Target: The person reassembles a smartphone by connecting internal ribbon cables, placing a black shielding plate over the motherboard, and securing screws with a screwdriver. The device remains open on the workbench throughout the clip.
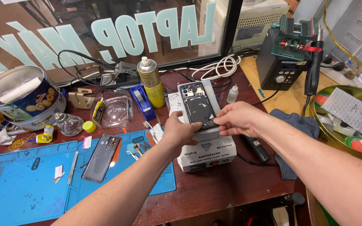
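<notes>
An opened smartphone (197, 104), its back cover off and dark internals showing, lies on top of a white heating machine (208, 152). My left hand (180, 132) grips the phone's near left edge. Fingers of my right hand (236, 118) pinch its near right corner. A grey phone back cover (101, 158) lies on the blue work mat (26, 184) to the left, apart from both hands.
A yellow spray can (151, 81), a blue tape dispenser (142, 101), a clear dish (113, 111) and cookie tins (21, 98) stand at the back left. A black soldering station (282, 62), a dark cloth (294, 125) and a brass bowl (315, 121) of tape rolls are at right.
</notes>
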